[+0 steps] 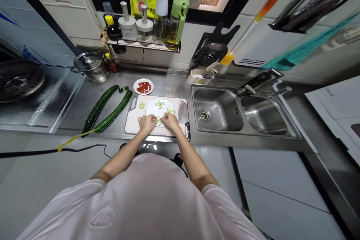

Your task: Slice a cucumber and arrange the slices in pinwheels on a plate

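A white square plate (pixel 152 105) rests on a pale cutting board (pixel 136 120), bearing thin cucumber slices (pixel 160 104) fanned out like pinwheels. My left hand (pixel 147 123) is over the plate's near left corner, fingertips pinched together; whatever is in them is too small to make out. From the right, my right hand (pixel 170 121) reaches the plate's near edge, its fingers closed at a cucumber slice (pixel 159 120) between both hands. A small stack of cucumber rounds (pixel 142 105) lies on the board's left. Along its right side is a broad-bladed knife (pixel 183 111) with a black handle.
Two long cucumbers (pixel 101 105) lie to the left, with cut ends nearby. Behind the board stands a small plate (pixel 135 87) of chopped red pieces. A double sink (pixel 218 108) is at right, a lidded pot (pixel 91 66) at back left. Bottles line a wall rack (pixel 146 45).
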`<state>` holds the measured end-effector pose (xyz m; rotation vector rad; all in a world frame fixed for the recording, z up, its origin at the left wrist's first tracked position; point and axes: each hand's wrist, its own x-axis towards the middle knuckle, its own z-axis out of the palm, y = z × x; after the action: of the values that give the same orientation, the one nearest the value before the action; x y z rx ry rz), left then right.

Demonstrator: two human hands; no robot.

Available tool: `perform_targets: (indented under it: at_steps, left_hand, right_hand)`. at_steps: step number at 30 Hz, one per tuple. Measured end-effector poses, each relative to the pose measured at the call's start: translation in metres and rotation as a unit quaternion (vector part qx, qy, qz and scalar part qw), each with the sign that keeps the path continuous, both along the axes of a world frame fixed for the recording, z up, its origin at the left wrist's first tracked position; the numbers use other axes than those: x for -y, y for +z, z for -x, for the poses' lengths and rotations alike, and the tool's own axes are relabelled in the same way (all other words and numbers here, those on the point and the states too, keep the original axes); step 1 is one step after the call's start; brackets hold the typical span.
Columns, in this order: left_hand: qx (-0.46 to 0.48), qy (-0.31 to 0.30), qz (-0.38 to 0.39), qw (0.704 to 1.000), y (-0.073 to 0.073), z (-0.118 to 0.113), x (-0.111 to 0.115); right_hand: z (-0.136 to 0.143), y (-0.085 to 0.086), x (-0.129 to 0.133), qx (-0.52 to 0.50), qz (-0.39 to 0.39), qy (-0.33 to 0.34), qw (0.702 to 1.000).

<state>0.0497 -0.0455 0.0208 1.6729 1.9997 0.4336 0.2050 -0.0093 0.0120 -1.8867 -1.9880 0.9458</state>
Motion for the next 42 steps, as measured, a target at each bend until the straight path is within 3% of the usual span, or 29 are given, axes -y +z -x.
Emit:
perform_targets:
  at_steps: [14, 27, 35, 42]
  left_hand:
    - [-0.039, -0.029, 0.015, 0.999, 0.002, 0.000, -0.004]
    - [-0.032, -0.046, 0.010, 0.998, 0.007, 0.004, 0.001]
    - [-0.080, -0.193, -0.069, 0.975, -0.003, 0.008, 0.012]
    - [-0.110, -0.214, -0.075, 0.968, -0.010, 0.006, 0.015]
  right_hand:
    - [0.008, 0.005, 0.003, 0.107, 0.033, 0.010, 0.994]
    - [0.002, 0.002, 0.004, 0.076, 0.000, 0.010, 0.997]
    - [0.005, 0.002, 0.007, 0.106, 0.002, 0.009, 0.994]
    - [0.006, 0.003, 0.009, 0.121, 0.005, 0.022, 0.992]
